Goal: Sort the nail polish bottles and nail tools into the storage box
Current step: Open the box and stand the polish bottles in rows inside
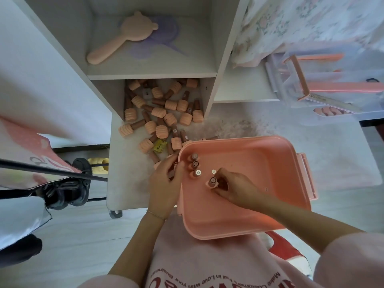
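I saw my right hand (232,187) pinching a bottle (213,181) inside the pink box (270,163), centre frame. My left hand (165,181) curled at the box's rim, gripping something I couldn't make out. Loose bottles (158,113) lay upper centre, partly shelf-hidden.

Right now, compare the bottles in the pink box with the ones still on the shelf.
The bottles in the box stand upright in a short row; the shelf bottles lie tipped in a heap. Few sit in the box; many remain outside. Both have ribbed peach bodies and brown caps.
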